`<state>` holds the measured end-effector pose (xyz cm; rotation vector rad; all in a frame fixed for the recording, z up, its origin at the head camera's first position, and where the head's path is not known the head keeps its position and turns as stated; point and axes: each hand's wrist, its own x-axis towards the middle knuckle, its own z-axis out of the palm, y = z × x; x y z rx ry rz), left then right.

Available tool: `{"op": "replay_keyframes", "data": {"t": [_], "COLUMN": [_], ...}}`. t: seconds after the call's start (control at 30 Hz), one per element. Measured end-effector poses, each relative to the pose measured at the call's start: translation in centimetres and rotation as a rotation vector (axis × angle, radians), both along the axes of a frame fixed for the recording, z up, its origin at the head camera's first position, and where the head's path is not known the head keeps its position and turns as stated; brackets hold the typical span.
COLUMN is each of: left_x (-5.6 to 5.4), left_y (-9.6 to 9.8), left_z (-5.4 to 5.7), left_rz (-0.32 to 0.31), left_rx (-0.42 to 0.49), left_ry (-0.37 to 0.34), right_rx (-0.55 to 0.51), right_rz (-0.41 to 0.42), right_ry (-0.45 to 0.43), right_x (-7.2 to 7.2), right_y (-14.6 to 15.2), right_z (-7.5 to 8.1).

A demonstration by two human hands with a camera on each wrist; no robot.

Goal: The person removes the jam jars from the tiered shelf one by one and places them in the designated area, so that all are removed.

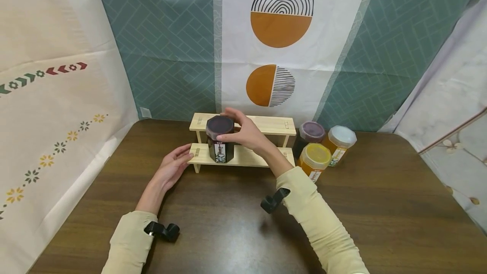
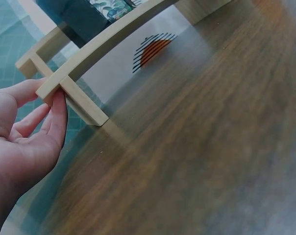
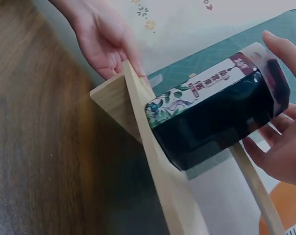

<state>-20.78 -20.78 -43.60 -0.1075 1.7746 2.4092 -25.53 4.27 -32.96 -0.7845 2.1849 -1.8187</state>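
In the head view a dark jar [image 1: 220,141] with a purple lid and a printed label stands upright on the lower board of a two-step wooden shelf [image 1: 247,157]. My right hand [image 1: 247,135] holds the jar around its lid, thumb in front and fingers behind. The right wrist view shows the jar's label [image 3: 197,90] and its base against the board. My left hand [image 1: 176,166] pinches the lower board's left end, and the left wrist view shows this hand [image 2: 35,127] with fingertips under the board, beside the shelf's leg [image 2: 84,100].
Right of the shelf stand a second dark jar [image 1: 310,134] with a purple lid, a yellow-lidded jar [image 1: 315,160] and a white-lidded amber jar [image 1: 338,143]. All are on the brown table [image 1: 228,223]. A patterned cloth [image 1: 171,54] hangs right behind the shelf.
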Motion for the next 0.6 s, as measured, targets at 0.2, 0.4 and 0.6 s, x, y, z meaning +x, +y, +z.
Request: {"op": "replay_keyframes", "data": {"t": [0.2,0.4,0.6], "left_x": [-0.02,0.04,0.05], "left_y": [0.07,0.02,0.03], "left_z": [0.06,0.05,-0.04], "left_rz": [0.000,-0.004,-0.010], "left_rx": [-0.002,-0.005,-0.009], "left_ry": [-0.004,0.002,0.005], "right_rx": [0.027,0.052,0.024], "right_rz": [-0.010,-0.035,-0.032], "right_ry": [-0.033,-0.040,-0.023], "right_x": [-0.06,-0.04,-0.15], "right_y": [-0.46,-0.74,-0.86], "right_z": [-0.42,-0.49,-0.47]}}
